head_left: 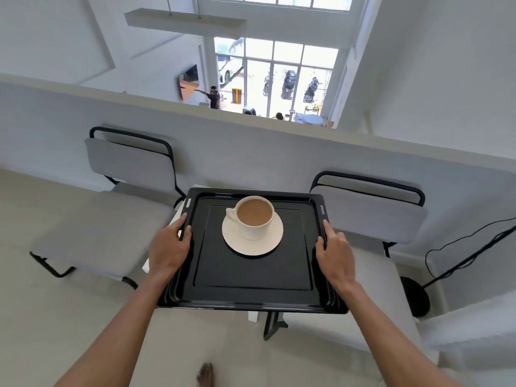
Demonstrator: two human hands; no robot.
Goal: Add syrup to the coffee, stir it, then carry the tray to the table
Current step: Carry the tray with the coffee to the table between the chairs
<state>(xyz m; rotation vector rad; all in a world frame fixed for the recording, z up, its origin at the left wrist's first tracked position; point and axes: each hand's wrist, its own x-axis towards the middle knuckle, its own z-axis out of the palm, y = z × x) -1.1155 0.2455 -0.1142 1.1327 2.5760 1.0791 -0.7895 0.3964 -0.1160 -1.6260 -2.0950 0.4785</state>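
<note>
**Coffee on the tray, table close under it**

Coffee (254, 213), milky brown, fills a white cup (255, 217) whose handle points to the tray's left edge. The cup stands upright on a white saucer (252, 233), and the saucer lies toward the far edge of the black tray (252, 275), about midway between its left and right edges. No spoon or syrup container shows on the tray.

The left hand (169, 248) clamps the left rim, thumb over the top and fingers curled below out of sight. The right hand (333, 254) clamps the right rim in the same way, with its fingers running along the rim edge. Both grips sit near the middle of their edges, so the tray looks level.

Below the tray a pale table top (377, 280) appears, with a dark leg beneath the near edge, and two grey chairs (131, 163) stand at its far side against a low white wall. Whether the tray already touches the table I cannot tell.

Judging by the even colour of the drink and the missing tools, the syrup and stirring steps seem done. What seems left is the end of the carry: setting the tray down flat and letting go.
</note>
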